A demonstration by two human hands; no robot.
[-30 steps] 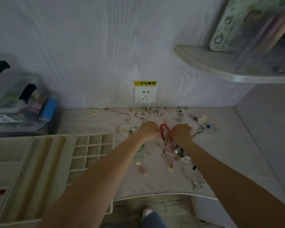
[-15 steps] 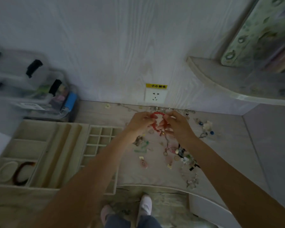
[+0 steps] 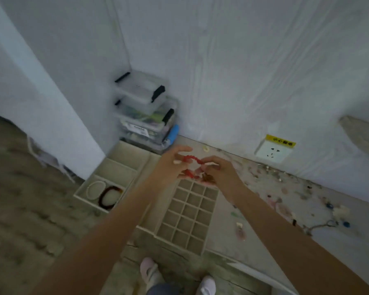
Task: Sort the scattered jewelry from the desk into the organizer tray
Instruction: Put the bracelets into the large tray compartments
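Head view, left hand [image 3: 170, 165], right hand [image 3: 214, 171] pinching bracelet [image 3: 191, 161]

A yellow warning sticker [image 3: 280, 141] sits above a white wall socket [image 3: 272, 152]; its dark characters are too blurred to read (as is the print on a storage box's white label [image 3: 136, 129]).

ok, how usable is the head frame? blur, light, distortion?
Head view: dim, flat, bluish light, no glare or hard shadows. Motion blur smears the floor at left and the loose jewelry on the desk. The red bracelet between the left hand and right hand is soft but readable, as is the tray grid. Wide-angle bending shows in the wall lines.
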